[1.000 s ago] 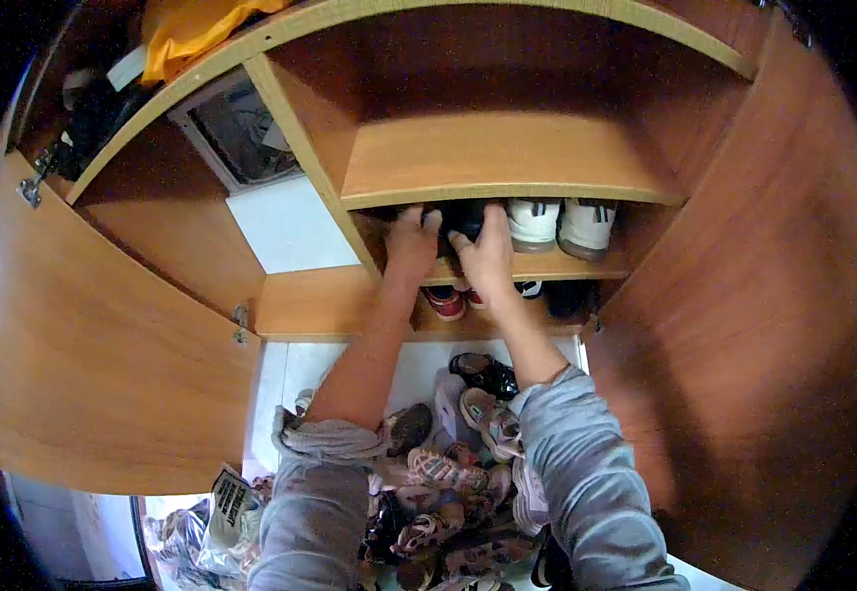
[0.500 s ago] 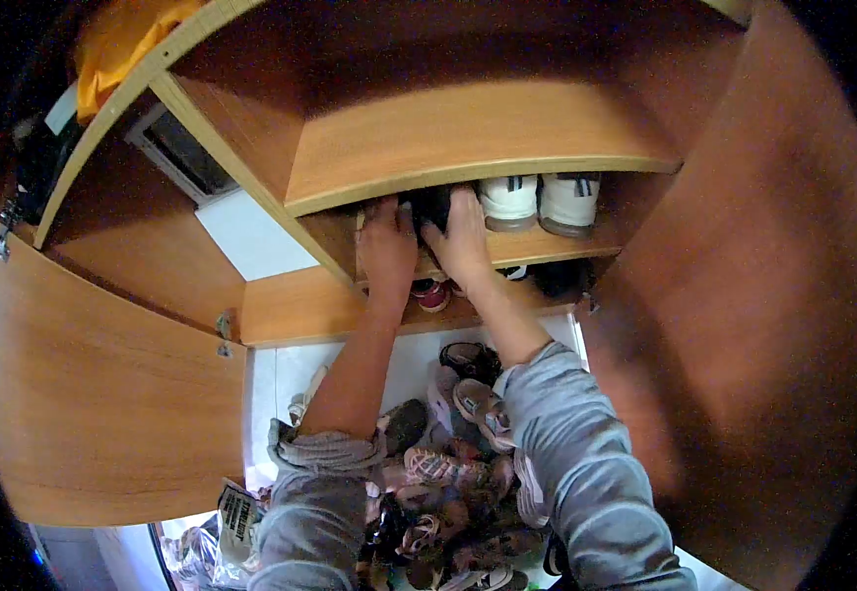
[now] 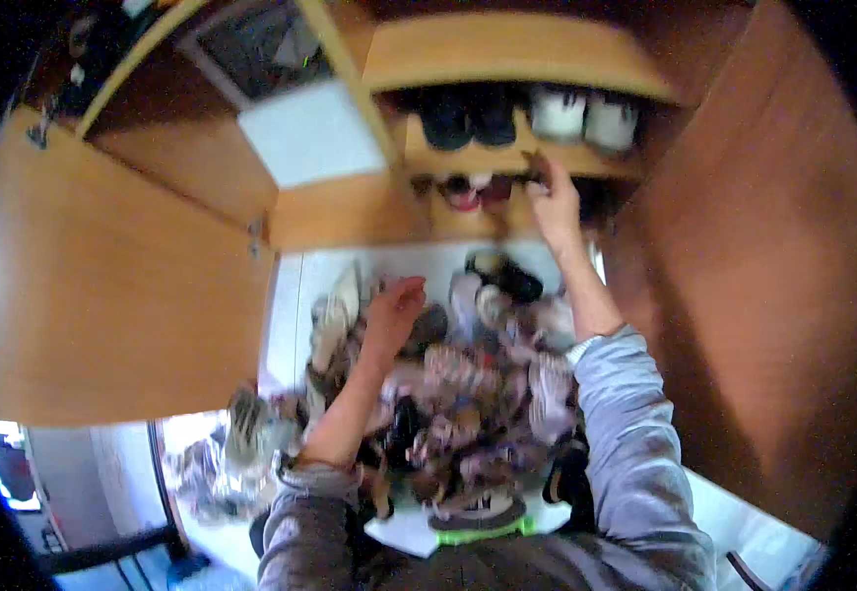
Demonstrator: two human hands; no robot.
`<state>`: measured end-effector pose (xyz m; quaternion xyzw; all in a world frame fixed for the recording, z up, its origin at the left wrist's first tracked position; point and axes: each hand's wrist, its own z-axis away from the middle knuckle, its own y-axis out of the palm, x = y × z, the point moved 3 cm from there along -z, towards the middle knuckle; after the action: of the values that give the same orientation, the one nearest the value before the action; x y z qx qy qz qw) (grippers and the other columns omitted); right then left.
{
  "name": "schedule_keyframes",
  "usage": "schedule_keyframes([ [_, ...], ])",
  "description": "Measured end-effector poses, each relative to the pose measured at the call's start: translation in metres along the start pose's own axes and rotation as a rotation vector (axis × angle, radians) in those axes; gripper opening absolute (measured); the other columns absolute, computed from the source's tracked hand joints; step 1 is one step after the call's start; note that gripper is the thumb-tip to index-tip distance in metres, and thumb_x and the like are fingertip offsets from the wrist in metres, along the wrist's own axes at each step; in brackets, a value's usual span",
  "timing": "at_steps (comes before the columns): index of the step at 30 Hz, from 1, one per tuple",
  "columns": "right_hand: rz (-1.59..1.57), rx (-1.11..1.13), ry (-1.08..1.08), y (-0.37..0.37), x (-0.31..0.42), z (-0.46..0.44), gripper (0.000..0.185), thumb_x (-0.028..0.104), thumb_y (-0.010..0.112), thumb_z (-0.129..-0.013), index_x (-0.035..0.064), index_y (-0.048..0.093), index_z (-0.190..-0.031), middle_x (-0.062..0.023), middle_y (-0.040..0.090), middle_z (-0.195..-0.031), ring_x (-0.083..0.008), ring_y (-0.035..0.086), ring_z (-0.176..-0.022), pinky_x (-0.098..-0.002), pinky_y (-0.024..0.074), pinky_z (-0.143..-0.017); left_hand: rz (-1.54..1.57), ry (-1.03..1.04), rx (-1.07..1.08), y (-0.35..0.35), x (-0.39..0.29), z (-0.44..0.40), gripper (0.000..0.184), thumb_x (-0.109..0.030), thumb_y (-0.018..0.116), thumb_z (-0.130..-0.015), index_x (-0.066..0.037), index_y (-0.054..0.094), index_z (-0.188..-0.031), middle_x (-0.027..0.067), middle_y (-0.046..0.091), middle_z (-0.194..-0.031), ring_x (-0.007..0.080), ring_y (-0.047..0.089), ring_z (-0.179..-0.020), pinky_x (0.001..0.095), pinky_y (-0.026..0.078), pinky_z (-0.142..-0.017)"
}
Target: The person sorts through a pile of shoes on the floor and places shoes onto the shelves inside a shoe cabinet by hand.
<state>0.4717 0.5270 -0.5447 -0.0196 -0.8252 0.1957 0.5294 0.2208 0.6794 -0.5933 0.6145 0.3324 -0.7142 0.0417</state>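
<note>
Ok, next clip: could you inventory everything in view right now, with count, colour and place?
Cabinet: one, wood-brown, ahead
Cabinet doors: two, brown, open at either side
Black shoes: two, black, shelf, left of white pair
White shoes: two, white, same shelf
Reddish footwear: count unclear, red, shelf below
White panel: one, white, left compartment
Shoe pile: too blurred to count, mixed colours, floor
Sleeves: two, grey, forearms
Left hand: one, bare, above pile
Right hand: one, bare, near lower shelves

The shelf (image 3: 428, 158) is smooth wood, black shoes (image 3: 446, 123) perhaps matt
</note>
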Motion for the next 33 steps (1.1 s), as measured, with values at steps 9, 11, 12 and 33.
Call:
schedule_keyframes([
  [9, 0.221, 0.262, 0.484, -0.012, -0.035, 0.337, 0.035, 0.004, 0.059, -0.072, 0.0022, 0.057, -0.107, -0.0206, 0.056, -0.11, -0.0352, 0.051, -0.106, -0.0393, 0.0411, -0.09, 0.471, -0.488, -0.379, 0.003, 0.052, 0.203, 0.017, -0.009, 0.059, -0.082, -0.006, 0.063, -0.098, -0.0014, 0.06, -0.077, 0.0067, 0.053, -0.066, 0.0209, 0.042, -0.051],
  [11, 0.205, 0.38, 0.338, -0.016, -0.029, 0.409, 0.041, 0.012, 0.063, -0.071, 0.0027, 0.055, -0.11, -0.0201, 0.05, -0.12, -0.0371, 0.046, -0.111, -0.0403, 0.0386, -0.094, 0.46, -0.502, -0.437, 0.007, 0.063, 0.257, 0.015, -0.009, 0.059, -0.082, -0.005, 0.064, -0.095, -0.0012, 0.059, -0.075, 0.0058, 0.05, -0.061, 0.0206, 0.041, -0.049],
  [12, 0.383, 0.538, 0.304, -0.021, -0.025, 0.445, 0.049, 0.024, 0.063, -0.075, 0.0024, 0.051, -0.117, -0.0191, 0.044, -0.128, -0.0339, 0.041, -0.119, -0.0411, 0.0339, -0.099, 0.429, -0.539, -0.444, 0.01, 0.069, 0.284, 0.014, -0.009, 0.06, -0.082, -0.004, 0.064, -0.095, -0.001, 0.058, -0.075, 0.0056, 0.049, -0.058, 0.0206, 0.04, -0.047],
  [33, 0.65, 0.933, -0.124, -0.087, 0.024, 0.532, 0.049, -0.007, 0.056, -0.069, 0.0199, 0.054, -0.11, -0.0125, 0.02, -0.143, -0.0366, 0.032, -0.124, -0.0404, 0.0425, -0.092, 0.537, -0.354, -0.007, 0.104, 0.185, 0.45, 0.017, -0.016, 0.064, -0.076, -0.004, 0.062, -0.088, 0.0064, 0.061, -0.079, 0.0224, 0.058, -0.073, 0.0326, 0.046, -0.065],
])
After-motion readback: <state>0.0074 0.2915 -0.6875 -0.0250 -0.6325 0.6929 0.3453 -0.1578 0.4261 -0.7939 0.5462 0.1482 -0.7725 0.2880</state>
